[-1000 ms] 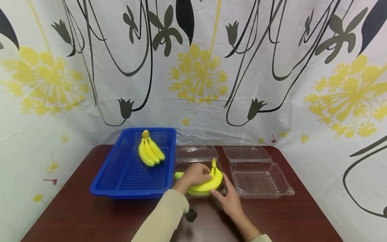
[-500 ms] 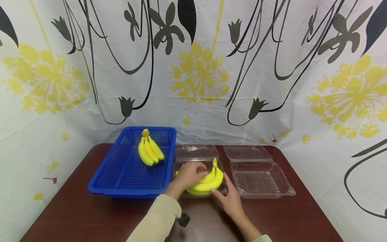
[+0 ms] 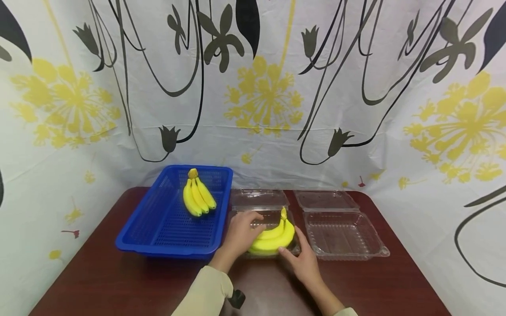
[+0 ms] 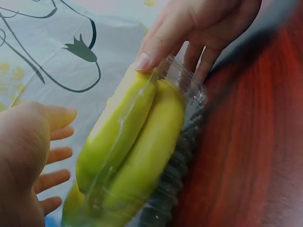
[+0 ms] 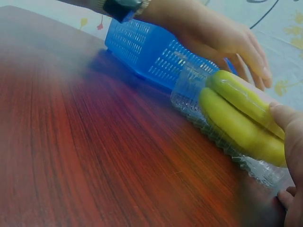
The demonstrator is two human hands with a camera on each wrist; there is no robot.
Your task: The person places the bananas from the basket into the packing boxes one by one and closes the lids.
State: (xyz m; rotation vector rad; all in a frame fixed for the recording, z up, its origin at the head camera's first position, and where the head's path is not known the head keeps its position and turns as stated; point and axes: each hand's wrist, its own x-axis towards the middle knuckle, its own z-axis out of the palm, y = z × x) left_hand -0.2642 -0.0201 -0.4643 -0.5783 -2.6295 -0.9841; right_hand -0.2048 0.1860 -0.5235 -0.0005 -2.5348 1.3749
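Observation:
A yellow bunch of bananas [image 3: 278,240] lies in a clear plastic container [image 4: 193,92] on the table. My left hand [image 3: 240,231] is over the container's left part with relaxed fingers, apart from the bananas. In the left wrist view a gap shows between the left fingers [image 4: 59,154] and the fruit. At the right end, my right hand [image 3: 305,262] grips the container; its thumb touches the bananas while its fingers are outside the wall. Some of the right fingers are hidden behind the container in the left wrist view.
A blue basket [image 3: 168,251] at the left holds another banana bunch [image 3: 196,196]. To the right stands a second clear container [image 3: 341,235] with its lid folded back. The first container's lid [image 3: 258,199] lies open behind it. A patterned cloth [image 3: 265,145] hangs behind the table.
My left hand has drawn back leftward from the bananas, and its fingers have come away from them. The right hand stays at the container's right end.

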